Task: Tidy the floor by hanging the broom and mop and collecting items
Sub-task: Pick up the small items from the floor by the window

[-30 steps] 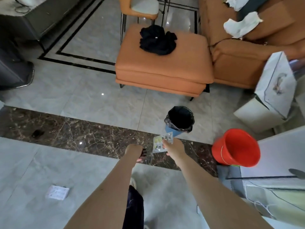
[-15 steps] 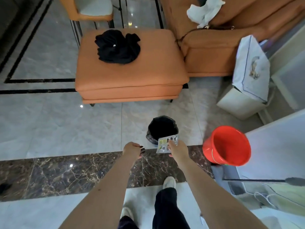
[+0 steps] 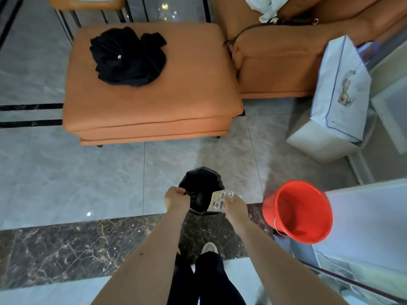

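A small bin with a black liner (image 3: 201, 180) stands on the grey tiles straight ahead. My right hand (image 3: 234, 205) pinches a silvery blister pack of pills (image 3: 218, 200) and holds it over the bin's right rim. My left hand (image 3: 176, 198) is curled round a small dark item at the bin's left rim; what the item is cannot be made out. Both arms reach forward over my legs and white shoes.
An orange ottoman (image 3: 189, 100) with a black garment (image 3: 127, 57) stands beyond the bin, an orange sofa (image 3: 277, 58) behind it. A red bucket (image 3: 301, 211) sits to the right beside a white cabinet (image 3: 370, 219). A white bag (image 3: 340, 89) leans on a box.
I have walked closer to the bin. Both hands have moved forward from short of the bin to over its rim, still holding the blister pack and the dark item.
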Demonstrator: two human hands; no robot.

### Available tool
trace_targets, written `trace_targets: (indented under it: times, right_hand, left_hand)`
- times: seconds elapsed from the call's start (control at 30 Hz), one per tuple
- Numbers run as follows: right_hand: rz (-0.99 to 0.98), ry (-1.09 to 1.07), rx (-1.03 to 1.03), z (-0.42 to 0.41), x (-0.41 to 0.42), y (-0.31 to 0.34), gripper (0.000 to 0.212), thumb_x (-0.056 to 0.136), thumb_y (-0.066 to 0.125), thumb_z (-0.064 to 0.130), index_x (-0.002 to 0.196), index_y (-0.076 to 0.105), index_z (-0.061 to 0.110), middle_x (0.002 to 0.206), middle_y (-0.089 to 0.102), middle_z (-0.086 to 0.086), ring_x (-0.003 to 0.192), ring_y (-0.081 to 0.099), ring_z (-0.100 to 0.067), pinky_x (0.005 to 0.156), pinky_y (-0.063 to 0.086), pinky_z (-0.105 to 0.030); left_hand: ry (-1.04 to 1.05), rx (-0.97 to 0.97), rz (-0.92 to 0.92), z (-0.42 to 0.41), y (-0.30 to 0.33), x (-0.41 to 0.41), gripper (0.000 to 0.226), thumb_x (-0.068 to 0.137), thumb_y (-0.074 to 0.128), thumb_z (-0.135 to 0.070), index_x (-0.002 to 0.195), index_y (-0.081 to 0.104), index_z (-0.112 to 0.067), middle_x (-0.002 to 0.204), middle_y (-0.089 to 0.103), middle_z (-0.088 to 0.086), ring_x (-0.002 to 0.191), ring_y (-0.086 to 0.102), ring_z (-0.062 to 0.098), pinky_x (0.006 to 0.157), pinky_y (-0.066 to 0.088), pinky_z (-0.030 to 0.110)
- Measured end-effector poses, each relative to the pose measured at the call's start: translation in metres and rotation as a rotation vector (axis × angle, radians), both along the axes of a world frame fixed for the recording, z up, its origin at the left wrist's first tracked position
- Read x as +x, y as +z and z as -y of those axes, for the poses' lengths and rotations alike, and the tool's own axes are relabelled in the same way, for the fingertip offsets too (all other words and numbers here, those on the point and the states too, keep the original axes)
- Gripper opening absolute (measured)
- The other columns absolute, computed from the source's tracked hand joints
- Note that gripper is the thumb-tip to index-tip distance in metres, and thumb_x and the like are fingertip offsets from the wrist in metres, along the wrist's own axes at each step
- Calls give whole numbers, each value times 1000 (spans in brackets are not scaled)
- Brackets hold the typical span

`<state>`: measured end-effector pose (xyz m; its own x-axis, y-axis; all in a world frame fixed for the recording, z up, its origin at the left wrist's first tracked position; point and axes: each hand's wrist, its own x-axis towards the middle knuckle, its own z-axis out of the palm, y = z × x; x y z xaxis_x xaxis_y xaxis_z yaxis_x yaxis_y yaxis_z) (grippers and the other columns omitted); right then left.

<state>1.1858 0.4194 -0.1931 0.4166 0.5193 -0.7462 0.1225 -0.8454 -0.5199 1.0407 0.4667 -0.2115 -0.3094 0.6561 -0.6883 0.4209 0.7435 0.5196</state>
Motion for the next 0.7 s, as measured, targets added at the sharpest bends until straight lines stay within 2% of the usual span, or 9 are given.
trace_targets:
  times: [0.13, 0.27, 0.37, 0.47, 0.53, 0.57, 0.6, 0.67, 0.7]
  right_hand:
    - [38, 93, -35, -21, 2, -29, 35, 99, 38, 20, 66, 43, 11, 61, 43, 0, 53, 39, -13, 53, 31, -28]
    - [41, 97, -61, -39, 3, -67, 36, 98, 40, 20, 63, 42, 12, 62, 43, -1, 53, 37, -13, 51, 29, -26]
    - [45, 99, -108, -49, 1, -96, 34, 98, 41, 24, 65, 36, 22, 65, 39, 5, 55, 37, -8, 48, 28, -21]
    - [24, 120, -145, -57, 0, -107, 17, 97, 41, 23, 90, 54, 14, 74, 54, 0, 64, 53, -14, 61, 40, -26]
    - [-5, 146, -176, -62, 2, -114, 30, 98, 41, 23, 122, 54, 12, 97, 66, -9, 92, 65, -24, 75, 44, -32]
    - [-14, 165, -191, -63, 3, -115, 35, 98, 41, 23, 129, 50, 10, 103, 66, -9, 104, 64, -26, 79, 44, -31]
    - [-21, 188, -202, -63, 4, -116, 32, 98, 40, 22, 124, 53, 8, 102, 66, -9, 108, 63, -26, 78, 43, -30]
    - [-31, 209, -222, -61, 6, -117, 23, 97, 39, 17, 89, 60, 11, 86, 63, -9, 106, 65, -30, 70, 40, -29]
    - [-35, 206, -222, -60, 6, -116, 27, 96, 39, 16, 79, 58, 8, 81, 61, -10, 104, 65, -33, 67, 38, -29]
  left_hand:
    - [-40, -37, -10, -19, -28, 10, 25, 83, 60, -2, 108, 61, -5, 110, 65, 12, 99, 62, 29, 75, 46, 27]
    - [-77, -37, -3, -37, -59, 18, 24, 84, 62, -4, 107, 61, -7, 98, 61, 6, 83, 54, 20, 72, 44, 25]
    - [-54, -69, 40, -49, -86, 24, 15, 85, 56, 2, 93, 60, -10, 92, 60, 6, 81, 53, 21, 72, 45, 28]
    - [39, -135, 165, -57, -106, 29, 30, 87, 43, 10, 72, 57, -12, 87, 62, 11, 84, 55, 28, 86, 53, 38]
    - [-24, -138, 146, -60, -115, 29, 29, 85, 47, 13, 75, 58, -13, 76, 60, 4, 85, 57, 28, 90, 54, 41]
    - [-68, -125, 129, -60, -117, 29, 25, 84, 50, 13, 80, 57, -12, 74, 59, 1, 83, 58, 27, 90, 54, 41]
    - [-87, -112, 123, -60, -117, 28, 23, 83, 53, 12, 85, 56, -11, 76, 59, 2, 82, 58, 25, 89, 54, 41]
    - [-103, -122, 127, -58, -117, 26, 21, 84, 54, 10, 87, 56, -11, 84, 61, 8, 81, 58, 25, 87, 54, 41]
    - [-67, -138, 142, -58, -114, 25, 20, 85, 51, 9, 84, 56, -10, 86, 61, 11, 80, 58, 26, 84, 53, 40]
